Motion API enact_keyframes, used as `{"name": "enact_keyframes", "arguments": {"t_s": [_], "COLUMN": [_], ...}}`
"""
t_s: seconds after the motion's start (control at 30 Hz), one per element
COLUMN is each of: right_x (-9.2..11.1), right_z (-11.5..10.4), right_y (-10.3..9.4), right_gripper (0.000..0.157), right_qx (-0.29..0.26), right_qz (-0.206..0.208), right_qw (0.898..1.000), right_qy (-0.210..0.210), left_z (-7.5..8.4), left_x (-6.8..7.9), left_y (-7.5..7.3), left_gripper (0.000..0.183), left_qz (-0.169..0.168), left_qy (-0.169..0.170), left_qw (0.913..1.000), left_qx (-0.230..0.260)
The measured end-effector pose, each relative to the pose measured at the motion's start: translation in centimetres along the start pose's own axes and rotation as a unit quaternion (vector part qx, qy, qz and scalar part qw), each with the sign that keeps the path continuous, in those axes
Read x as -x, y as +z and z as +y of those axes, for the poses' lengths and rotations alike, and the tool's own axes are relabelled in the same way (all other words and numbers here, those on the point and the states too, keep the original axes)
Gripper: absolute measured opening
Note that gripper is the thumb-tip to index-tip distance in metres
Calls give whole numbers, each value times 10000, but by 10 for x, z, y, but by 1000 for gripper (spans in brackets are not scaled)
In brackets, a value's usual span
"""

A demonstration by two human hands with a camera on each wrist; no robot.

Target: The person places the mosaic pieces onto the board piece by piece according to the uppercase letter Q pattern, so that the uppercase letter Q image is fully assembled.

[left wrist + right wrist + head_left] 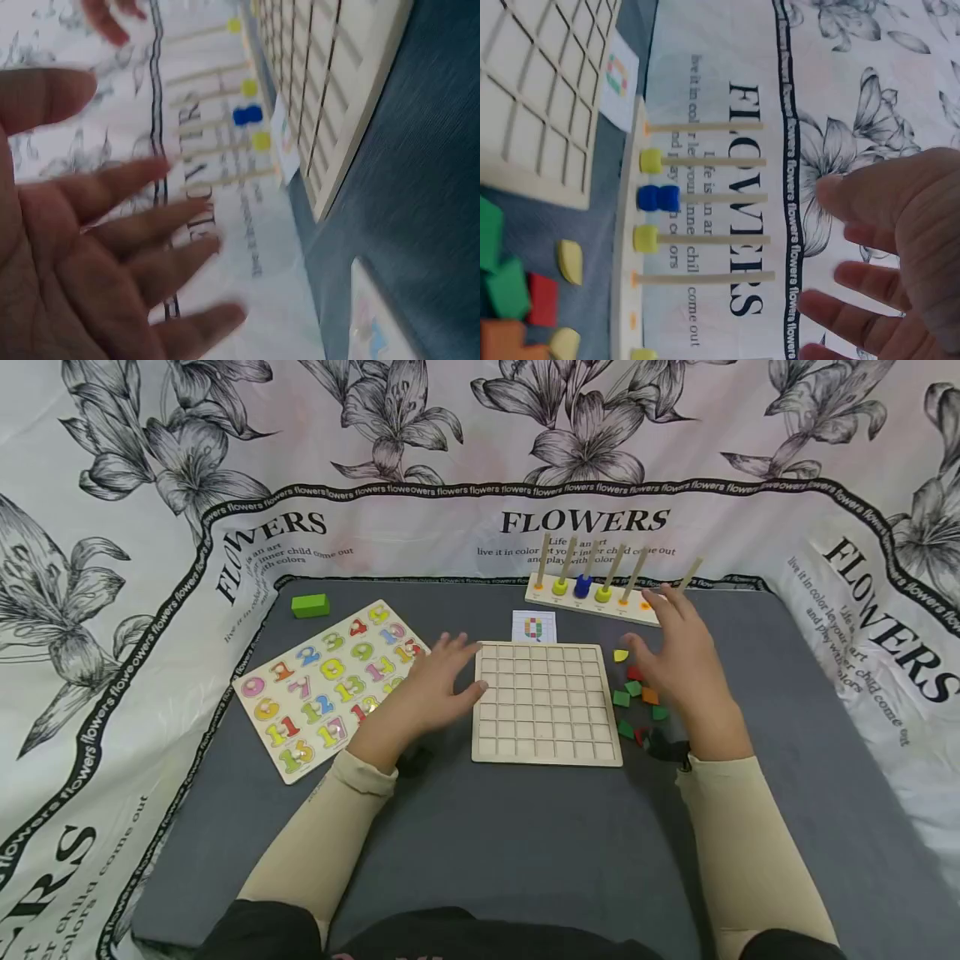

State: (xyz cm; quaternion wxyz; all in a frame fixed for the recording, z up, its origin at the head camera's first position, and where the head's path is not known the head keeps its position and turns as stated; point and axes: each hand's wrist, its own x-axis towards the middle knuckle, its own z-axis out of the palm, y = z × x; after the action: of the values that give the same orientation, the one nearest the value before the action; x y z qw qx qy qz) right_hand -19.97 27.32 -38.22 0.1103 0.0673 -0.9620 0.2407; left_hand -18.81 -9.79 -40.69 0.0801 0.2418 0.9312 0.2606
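Two beige fabric sleeves (322, 835) reach in from the near edge. Between the hands, a square pale-wood grid board (543, 706) lies flat on the grey cloth tabletop (480, 860). The left hand (427, 689), fingers loosely spread and holding nothing, is near its left edge; the right hand (686, 656), fingers apart and likewise holding nothing, is over small green, red, orange and yellow blocks (633, 688) on the board's right. A white card with a coloured Q (534, 627) lies at its far edge. Beyond stands a pale-wood peg rack (545, 596); left lies a colourful wooden number board (262, 727).
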Motion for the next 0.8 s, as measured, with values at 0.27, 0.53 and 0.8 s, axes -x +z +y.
{"name": "enact_keyframes", "arguments": {"t_s": [0.27,0.53,0.8], "right_x": [-50,-66,-64], "right_z": [14,40,42], "right_y": [6,43,52], "right_gripper": [47,45,44], "right_qx": [419,847,1086], "right_qz": [-1865,-2909,-2763], "right_qw": [9815,9530,9549], "right_qy": [130,73,-8], "left_z": [14,21,20], "left_x": [18,22,20], "left_y": [23,44,50], "left_gripper": [44,57,47], "left_qz": [-1893,-2109,-1870], "left_qy": [768,583,589], "left_qw": [9785,9757,9801], "left_qx": [294,-84,-322]}}
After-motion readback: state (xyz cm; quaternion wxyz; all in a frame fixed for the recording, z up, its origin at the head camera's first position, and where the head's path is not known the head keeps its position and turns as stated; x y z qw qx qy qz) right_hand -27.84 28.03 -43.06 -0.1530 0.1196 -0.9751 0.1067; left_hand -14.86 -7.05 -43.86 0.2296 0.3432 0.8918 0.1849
